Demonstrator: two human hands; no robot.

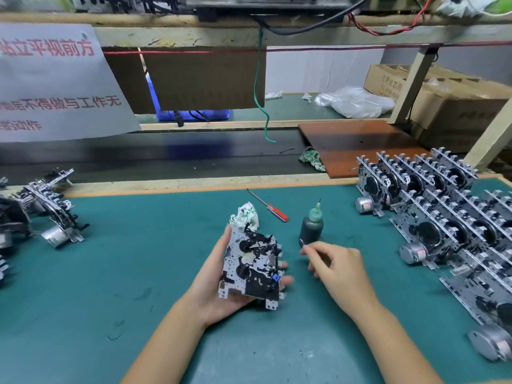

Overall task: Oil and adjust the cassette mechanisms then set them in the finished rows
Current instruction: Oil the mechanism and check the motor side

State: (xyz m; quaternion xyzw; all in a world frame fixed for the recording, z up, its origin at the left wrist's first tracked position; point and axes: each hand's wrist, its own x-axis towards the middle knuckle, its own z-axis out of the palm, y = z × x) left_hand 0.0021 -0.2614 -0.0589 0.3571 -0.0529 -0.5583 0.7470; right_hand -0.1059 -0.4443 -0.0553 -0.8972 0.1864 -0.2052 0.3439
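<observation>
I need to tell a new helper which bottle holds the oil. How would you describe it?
On the green mat, look just beyond the right hand. The oil bottle stands upright there, right of the red-handled screwdriver: dark, with a pale green needle-tipped nozzle.

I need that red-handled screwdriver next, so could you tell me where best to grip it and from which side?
Pinch the red handle from above. The screwdriver lies flat on the green mat, handle end nearest the right hand, thin shaft pointing away; the handle looks the thickest part.
</observation>
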